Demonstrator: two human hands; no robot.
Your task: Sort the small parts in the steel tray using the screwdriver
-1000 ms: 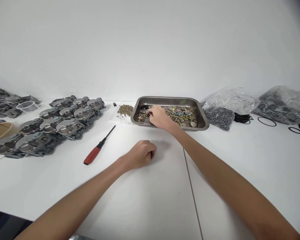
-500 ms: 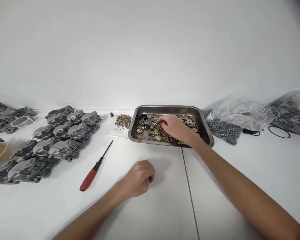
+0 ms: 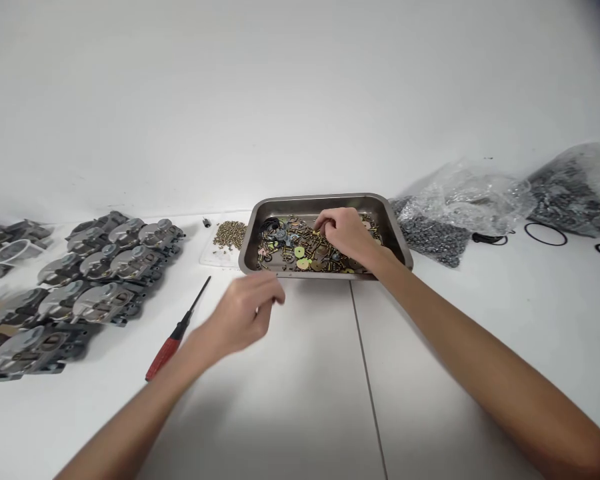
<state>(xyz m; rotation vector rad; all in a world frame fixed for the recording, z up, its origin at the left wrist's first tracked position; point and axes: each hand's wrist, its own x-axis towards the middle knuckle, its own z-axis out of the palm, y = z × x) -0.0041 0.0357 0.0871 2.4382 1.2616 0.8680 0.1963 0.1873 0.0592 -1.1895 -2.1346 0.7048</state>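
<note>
Your right hand (image 3: 347, 233) is picking through the small parts (image 3: 300, 250) in the tray (image 3: 397, 233), fingers curled, grip unclear; your left hand (image 3: 245, 313) hovers half-open and empty, so pinch one piece cleanly next.

Right hand (image 3: 347, 235) reached into the steel tray (image 3: 399, 235) at the back of the white table (image 3: 300, 400), fingertips down among mixed small hardware (image 3: 300, 250) (screws, brass bits, green and yellow discs); whether it pinched a piece could not be told. Left hand (image 3: 240, 317) hovered blurred, fingers loosely curled and holding nothing visible, just in front of the tray's near rim, with a red-handled screwdriver (image 3: 175, 333) lying to its left. Grey cast housings (image 3: 95, 280) sat in rows far left, a heap of small brass parts (image 3: 230, 233) lay beside the tray, and plastic bags of dark parts (image 3: 455, 210) and black O-rings (image 3: 545, 233) lay to the right.
</note>
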